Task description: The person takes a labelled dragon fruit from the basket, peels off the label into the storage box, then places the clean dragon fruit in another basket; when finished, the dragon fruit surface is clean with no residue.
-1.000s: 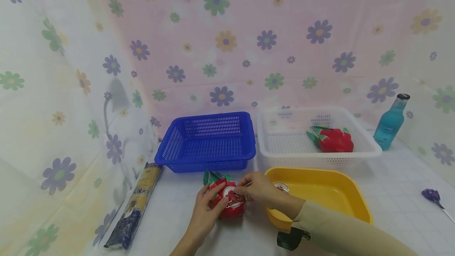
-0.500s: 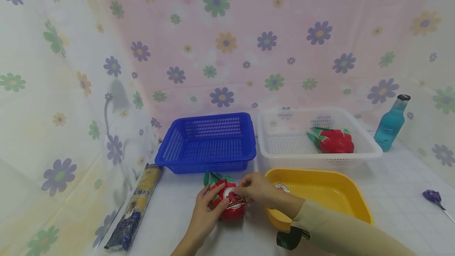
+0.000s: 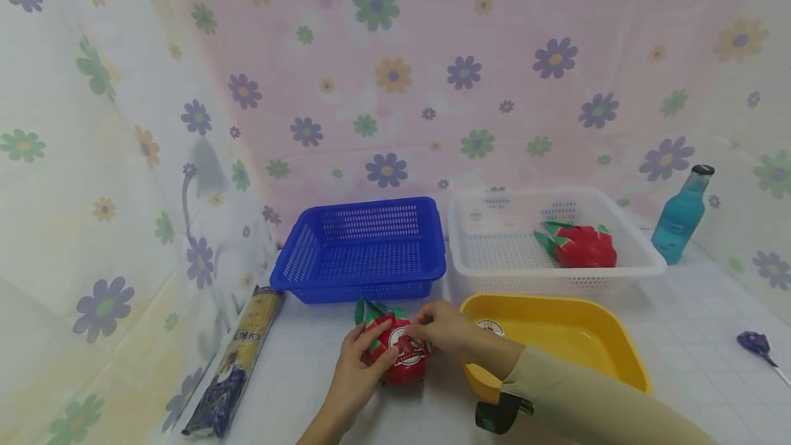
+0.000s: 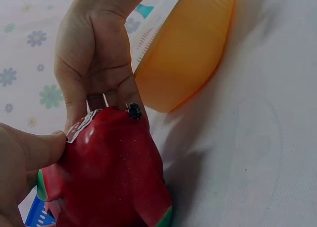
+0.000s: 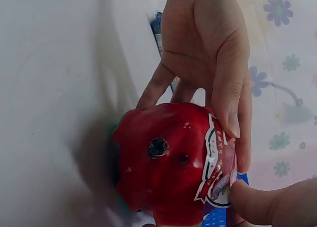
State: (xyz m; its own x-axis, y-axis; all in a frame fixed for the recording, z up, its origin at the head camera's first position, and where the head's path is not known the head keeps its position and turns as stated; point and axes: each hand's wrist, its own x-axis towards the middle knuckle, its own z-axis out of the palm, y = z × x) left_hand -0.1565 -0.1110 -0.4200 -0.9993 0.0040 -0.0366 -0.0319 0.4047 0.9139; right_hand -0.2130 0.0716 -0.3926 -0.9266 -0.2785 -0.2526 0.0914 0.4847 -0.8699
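A red dragon fruit (image 3: 403,374) with green leaf tips stands on the white tabletop in front of the blue basket. My left hand (image 3: 357,368) grips it from the left, thumb and fingers spread round its side. A round red-and-white sticker (image 3: 406,347) lies on the fruit's near face, my left thumb at its edge. My right hand (image 3: 450,327) pinches at the sticker's upper right edge with thumb and index finger. Its other fingers lie along the fruit's side in the left wrist view. The fruit's dark stem end (image 5: 158,148) shows in the right wrist view.
Behind are a blue basket (image 3: 364,288) and a white basket (image 3: 550,271) holding another dragon fruit (image 3: 587,247). A yellow basin (image 3: 593,304) with a round sticker (image 3: 490,327) sits right. A noodle packet (image 3: 237,362), a blue bottle (image 3: 680,222) and a purple lollipop (image 3: 755,342) lie around.
My hands and the dragon fruit hold nearly the same place. My right fingers shift slightly at the sticker's edge. The whole view drifts down a few pixels.
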